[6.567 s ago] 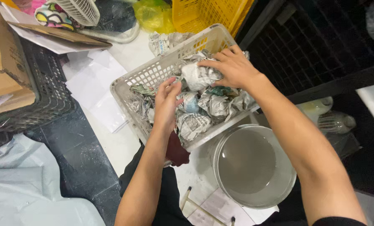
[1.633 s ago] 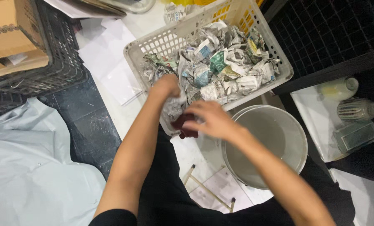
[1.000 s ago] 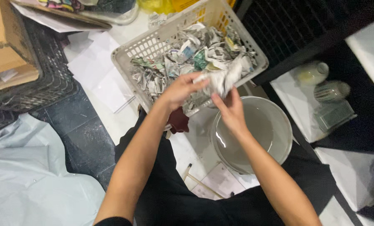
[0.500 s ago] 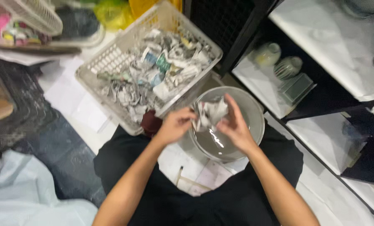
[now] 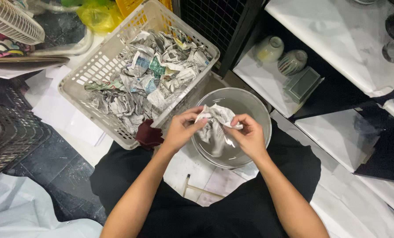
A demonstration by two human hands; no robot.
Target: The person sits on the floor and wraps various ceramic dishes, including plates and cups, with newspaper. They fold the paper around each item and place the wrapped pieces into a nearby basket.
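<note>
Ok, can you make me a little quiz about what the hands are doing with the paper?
1. True or false: both hands hold the paper over the bucket.
2. What fills the basket? A) crumpled newspaper B) apples C) shoes
3. Which hand is closer to the dark red cloth?

Key:
1. True. The left hand and the right hand each pinch one side of the paper above the bucket.
2. A. Crumpled newspaper fills it.
3. The left hand.
</note>
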